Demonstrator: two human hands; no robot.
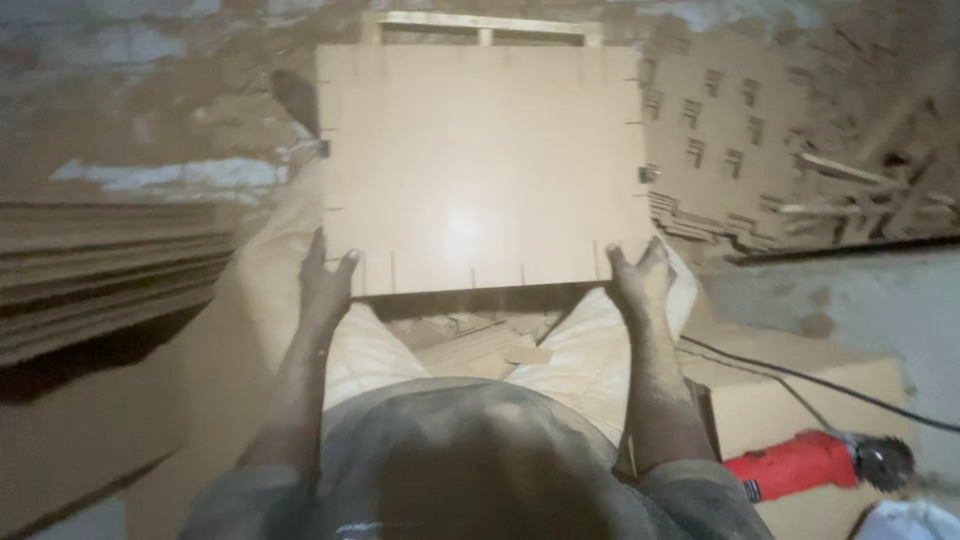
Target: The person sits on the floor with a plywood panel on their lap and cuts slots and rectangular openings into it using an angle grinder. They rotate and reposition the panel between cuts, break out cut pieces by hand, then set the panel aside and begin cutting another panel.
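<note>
Board (480, 165) flat, slotted edge toward person, gripped by left hand (325, 280), right hand (640, 275).

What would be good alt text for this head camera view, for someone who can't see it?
Seen from above, a person's left hand and right hand grip the near corners of a flat square board with slots cut along its edges. A stack of boards lies to the left, and a red power tool at lower right.
</note>
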